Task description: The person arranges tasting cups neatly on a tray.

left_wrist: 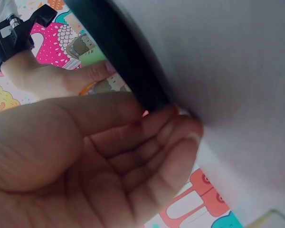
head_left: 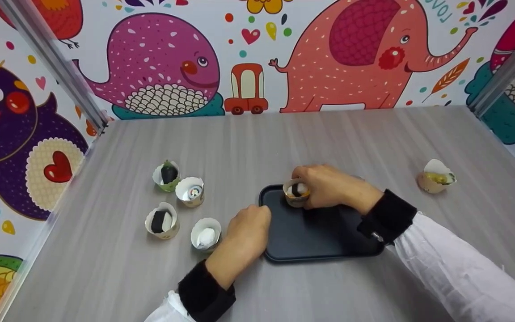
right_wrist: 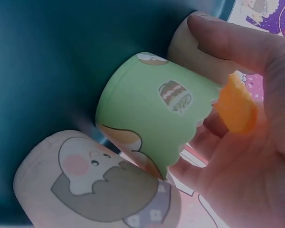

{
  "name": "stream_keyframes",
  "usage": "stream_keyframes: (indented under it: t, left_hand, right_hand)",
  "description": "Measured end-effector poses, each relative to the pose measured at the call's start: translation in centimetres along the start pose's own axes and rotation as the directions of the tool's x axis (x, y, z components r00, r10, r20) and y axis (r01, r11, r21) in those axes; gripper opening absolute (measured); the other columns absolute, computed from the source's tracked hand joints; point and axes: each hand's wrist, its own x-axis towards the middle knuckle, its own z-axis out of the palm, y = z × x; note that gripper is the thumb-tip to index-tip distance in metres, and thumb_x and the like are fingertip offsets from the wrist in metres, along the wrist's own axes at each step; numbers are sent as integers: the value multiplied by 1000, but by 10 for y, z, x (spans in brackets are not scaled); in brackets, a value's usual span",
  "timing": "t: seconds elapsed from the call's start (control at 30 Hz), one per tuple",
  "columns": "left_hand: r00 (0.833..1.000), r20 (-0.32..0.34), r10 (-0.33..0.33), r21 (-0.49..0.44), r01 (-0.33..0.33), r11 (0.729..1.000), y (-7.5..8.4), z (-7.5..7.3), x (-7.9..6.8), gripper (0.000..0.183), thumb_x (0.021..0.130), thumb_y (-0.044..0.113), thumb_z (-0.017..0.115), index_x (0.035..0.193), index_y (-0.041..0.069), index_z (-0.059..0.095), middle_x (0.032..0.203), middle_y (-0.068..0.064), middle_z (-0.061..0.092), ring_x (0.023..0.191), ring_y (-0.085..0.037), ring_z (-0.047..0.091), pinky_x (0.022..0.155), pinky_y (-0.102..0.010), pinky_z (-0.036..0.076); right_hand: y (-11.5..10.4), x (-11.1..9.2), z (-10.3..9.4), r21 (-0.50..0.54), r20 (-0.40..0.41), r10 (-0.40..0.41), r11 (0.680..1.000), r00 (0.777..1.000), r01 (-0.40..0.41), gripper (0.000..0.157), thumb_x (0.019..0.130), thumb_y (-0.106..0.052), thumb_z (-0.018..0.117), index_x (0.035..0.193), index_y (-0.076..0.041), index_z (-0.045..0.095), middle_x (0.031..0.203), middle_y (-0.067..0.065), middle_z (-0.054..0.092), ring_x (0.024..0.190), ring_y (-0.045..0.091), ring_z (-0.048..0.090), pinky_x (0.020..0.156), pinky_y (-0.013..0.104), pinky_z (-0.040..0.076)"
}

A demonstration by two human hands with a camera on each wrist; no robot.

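Note:
My left hand (head_left: pixel 247 228) pinches the left rim of a black tray (head_left: pixel 320 246); in the left wrist view its thumb and fingers (left_wrist: pixel 166 142) meet at the tray edge (left_wrist: pixel 128 52). Over the tray's far left corner, my right hand (head_left: pixel 329 185) grips a beige paper baking cup (head_left: pixel 289 199) holding a black-and-white piece. The right wrist view shows the thumb against this beige cup (right_wrist: pixel 180 47). Beside it on the tray are a green paper cup (right_wrist: pixel 147 99) with an orange piece (right_wrist: pixel 237 107) and a pale cup with a printed face (right_wrist: pixel 95 180), both mostly hidden under the hand from above.
Left of the tray stand paper cups: one with a dark eggplant-like piece (head_left: pixel 168 173), one with a round patterned piece (head_left: pixel 194 192), one with a black-and-white piece (head_left: pixel 161 221), one with a white piece (head_left: pixel 206 237). A cup with yellow-green contents (head_left: pixel 436 179) stands far right.

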Motion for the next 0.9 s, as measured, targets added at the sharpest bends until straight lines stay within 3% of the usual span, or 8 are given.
stream_keyframes:
  t: [0.53, 0.77, 0.9]
  left_hand:
    - [1000, -6, -4, 15, 4, 1000, 0, 1, -1, 14, 87, -13, 69, 85, 1, 70, 86, -20, 71, 81, -35, 73, 65, -48, 59]
    - [1000, -10, -7, 21, 7, 1000, 0, 1, 0, 13, 87, -12, 68, 87, 0, 70, 88, -21, 72, 82, -36, 73, 66, -49, 59]
    - [1000, -6, -7, 15, 7, 1000, 0, 1, 0, 12, 87, -12, 68, 87, 0, 70, 89, -21, 72, 83, -36, 73, 67, -49, 59]
  right_hand:
    - [3, -4, 1, -6, -40, -47, 999, 998, 47, 50, 73, -16, 91, 116, -7, 67, 105, 9, 72, 95, 28, 70, 86, 46, 56]
    - [3, -6, -1, 15, 8, 5, 1000, 1000, -5, 68, 77, -17, 91, 136, -5, 60, 123, 16, 70, 110, 34, 67, 97, 50, 54]
    - [5, -12, -6, 30, -13, -8, 1000, 1000, 9, 74, 76, -8, 84, 144, -3, 56, 129, 20, 67, 116, 37, 64, 101, 55, 50]
